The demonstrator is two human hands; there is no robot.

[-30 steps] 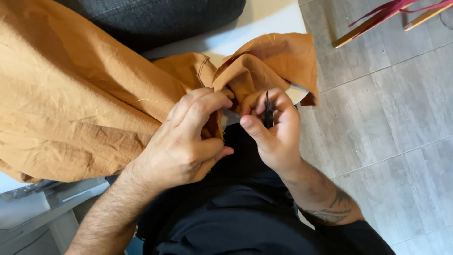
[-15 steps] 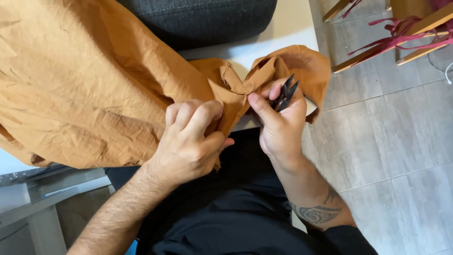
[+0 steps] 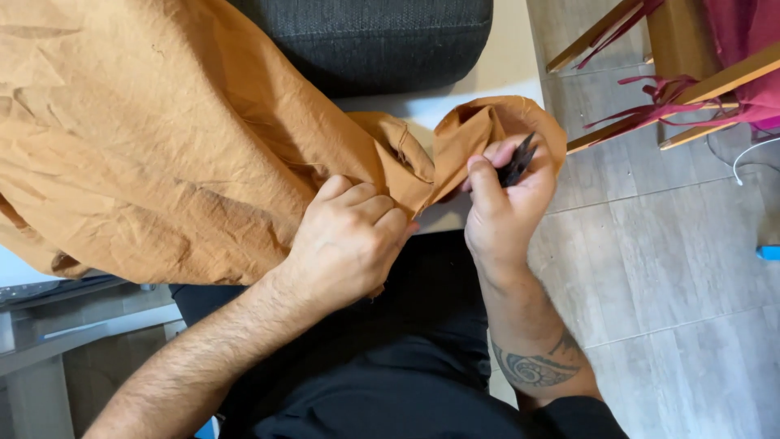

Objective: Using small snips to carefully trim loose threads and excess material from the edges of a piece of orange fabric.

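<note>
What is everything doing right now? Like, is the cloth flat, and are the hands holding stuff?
orange cloth: crumpled and wrinkled, draped over the lap, one corner lifted
left hand: closed, gripping the cloth
right hand: closed, pinching the cloth's corner and holding a tool
small black tool: held in the right hand, tips pointing up; too small to tell if open
dark cushion: lying behind the cloth, partly covered

Grey wood-look tile floor point(image 3: 674, 268), dark grey cushion point(image 3: 366, 41), wooden chair frame point(image 3: 691, 89) with maroon ties
</note>
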